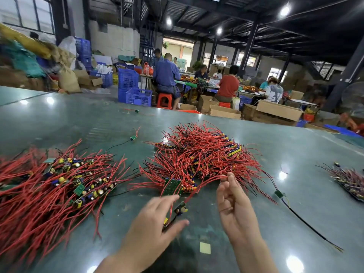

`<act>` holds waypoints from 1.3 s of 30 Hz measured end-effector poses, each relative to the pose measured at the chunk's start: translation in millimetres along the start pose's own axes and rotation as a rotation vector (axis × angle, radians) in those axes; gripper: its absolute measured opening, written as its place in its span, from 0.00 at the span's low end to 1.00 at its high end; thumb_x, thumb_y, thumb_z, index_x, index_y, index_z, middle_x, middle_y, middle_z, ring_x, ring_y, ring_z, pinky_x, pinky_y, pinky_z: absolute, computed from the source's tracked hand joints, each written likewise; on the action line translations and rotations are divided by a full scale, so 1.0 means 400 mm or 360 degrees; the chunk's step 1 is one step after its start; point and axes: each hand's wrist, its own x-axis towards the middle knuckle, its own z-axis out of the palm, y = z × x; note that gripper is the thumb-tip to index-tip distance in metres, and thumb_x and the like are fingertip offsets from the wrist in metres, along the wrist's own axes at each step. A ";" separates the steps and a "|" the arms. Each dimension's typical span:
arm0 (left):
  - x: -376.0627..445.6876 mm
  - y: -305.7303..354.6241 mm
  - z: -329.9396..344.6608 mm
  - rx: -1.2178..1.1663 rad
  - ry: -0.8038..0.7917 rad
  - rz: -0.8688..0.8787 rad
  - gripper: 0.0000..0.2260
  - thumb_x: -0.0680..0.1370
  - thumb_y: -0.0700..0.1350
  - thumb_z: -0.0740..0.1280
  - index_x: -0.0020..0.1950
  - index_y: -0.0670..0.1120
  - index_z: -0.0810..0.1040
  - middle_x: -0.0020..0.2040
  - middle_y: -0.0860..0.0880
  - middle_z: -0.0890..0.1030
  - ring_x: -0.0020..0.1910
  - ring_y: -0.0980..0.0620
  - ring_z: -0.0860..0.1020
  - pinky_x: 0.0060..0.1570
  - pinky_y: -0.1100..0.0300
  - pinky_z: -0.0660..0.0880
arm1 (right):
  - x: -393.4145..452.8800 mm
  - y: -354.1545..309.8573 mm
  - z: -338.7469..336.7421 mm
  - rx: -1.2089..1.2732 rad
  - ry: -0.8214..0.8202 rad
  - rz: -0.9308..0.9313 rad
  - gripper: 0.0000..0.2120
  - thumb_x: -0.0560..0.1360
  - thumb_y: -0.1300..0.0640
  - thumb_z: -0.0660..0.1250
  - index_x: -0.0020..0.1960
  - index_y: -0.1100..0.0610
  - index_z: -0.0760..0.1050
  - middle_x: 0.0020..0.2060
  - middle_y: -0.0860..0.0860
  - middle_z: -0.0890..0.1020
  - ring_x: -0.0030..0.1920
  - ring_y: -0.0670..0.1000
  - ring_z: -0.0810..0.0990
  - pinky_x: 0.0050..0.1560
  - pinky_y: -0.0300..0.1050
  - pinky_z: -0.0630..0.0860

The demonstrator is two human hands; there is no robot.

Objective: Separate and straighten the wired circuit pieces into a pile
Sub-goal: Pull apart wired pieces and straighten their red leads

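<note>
On the green table [256, 203], near its front edge, the left hand [151, 223] is holding a small circuit piece [178, 211] between thumb and fingers, the piece sitting just above the surface. The right hand [234, 205] is pinching the far end of that piece's red wire [204, 184] at its fingertips, so the wire is running taut between the two hands, which are apart. A tangled heap of wired pieces [201, 154] is lying just beyond the hands. A straightened pile [59, 184] is lying to the left, well apart from the heap.
</note>
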 end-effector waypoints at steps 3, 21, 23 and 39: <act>-0.011 0.005 0.023 -0.0046 -0.0096 -0.0042 0.15 0.78 0.49 0.64 0.65 0.59 0.69 0.50 0.57 0.81 0.51 0.55 0.78 0.51 0.62 0.71 | 0.005 -0.003 -0.004 0.0090 0.0045 0.0030 0.05 0.64 0.61 0.69 0.34 0.59 0.84 0.33 0.51 0.82 0.29 0.42 0.80 0.29 0.32 0.77; 0.052 -0.103 -0.178 0.0782 0.0933 -0.0369 0.21 0.69 0.37 0.60 0.62 0.38 0.75 0.58 0.39 0.77 0.55 0.35 0.72 0.55 0.46 0.65 | 0.025 0.015 -0.037 -0.0257 0.0256 0.0292 0.04 0.76 0.60 0.65 0.48 0.55 0.77 0.29 0.48 0.81 0.23 0.44 0.76 0.23 0.34 0.74; 0.048 -0.078 -0.117 0.0514 0.0492 -0.0303 0.12 0.76 0.40 0.65 0.58 0.42 0.77 0.55 0.45 0.78 0.55 0.42 0.75 0.57 0.54 0.65 | 0.022 0.023 -0.039 -0.0365 0.0210 0.0330 0.04 0.76 0.61 0.64 0.48 0.56 0.78 0.29 0.49 0.81 0.23 0.44 0.76 0.23 0.34 0.74; 0.025 -0.029 0.009 -0.0798 0.0320 -0.0597 0.08 0.70 0.35 0.74 0.37 0.48 0.82 0.38 0.49 0.83 0.39 0.54 0.81 0.43 0.65 0.76 | -0.037 0.145 -0.025 -0.2389 -0.0471 -0.0042 0.15 0.77 0.52 0.65 0.32 0.54 0.76 0.22 0.47 0.75 0.21 0.42 0.70 0.26 0.36 0.68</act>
